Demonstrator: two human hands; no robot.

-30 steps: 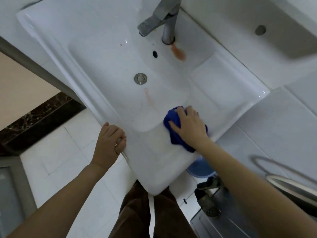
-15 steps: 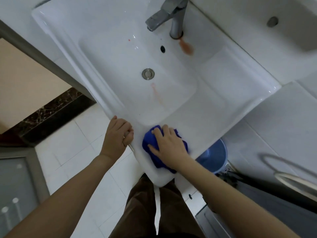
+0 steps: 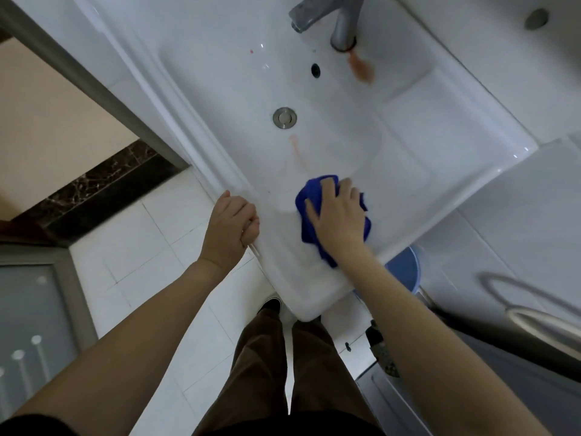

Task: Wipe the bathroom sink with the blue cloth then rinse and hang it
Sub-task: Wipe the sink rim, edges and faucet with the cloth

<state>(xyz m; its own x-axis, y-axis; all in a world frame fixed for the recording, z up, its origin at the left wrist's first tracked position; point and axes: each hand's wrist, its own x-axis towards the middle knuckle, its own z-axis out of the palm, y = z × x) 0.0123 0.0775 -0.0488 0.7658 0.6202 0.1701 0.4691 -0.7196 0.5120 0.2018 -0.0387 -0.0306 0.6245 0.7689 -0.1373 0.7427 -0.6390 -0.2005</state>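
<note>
The right hand [image 3: 338, 215] lies flat, fingers spread, pressing the blue cloth [image 3: 317, 185] onto the sink [image 3: 408, 136] ledge, on the person's side of the drain plug [image 3: 284, 118]. The left hand [image 3: 231, 226], nearer and left of that plug, curls around the sink's edge, gripping it.

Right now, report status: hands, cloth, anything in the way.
Left hand grips sink rim. Right hand presses cloth flat on front ledge. Orange streaks below drain and by tap not yet wiped. Nothing blocks the cloth.
</note>
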